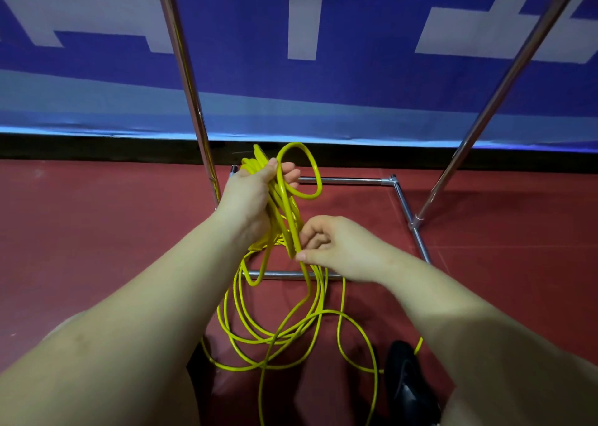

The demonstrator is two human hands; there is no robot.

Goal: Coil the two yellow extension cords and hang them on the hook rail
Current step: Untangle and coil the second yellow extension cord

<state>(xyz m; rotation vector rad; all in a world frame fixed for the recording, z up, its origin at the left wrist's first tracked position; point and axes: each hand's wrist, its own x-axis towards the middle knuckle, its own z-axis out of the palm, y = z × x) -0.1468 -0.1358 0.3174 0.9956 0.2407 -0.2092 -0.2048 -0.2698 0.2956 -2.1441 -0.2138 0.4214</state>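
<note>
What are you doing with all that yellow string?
It is a yellow extension cord, and a person is winding it into loops. The left hand holds a bunch of loops already gathered, up near a shiny metal rack. The right hand pinches one strand just below, feeding the next loop. Most of the cord lies loose on the red floor, so the coiling is not finished, and nothing is hung up yet.
</note>
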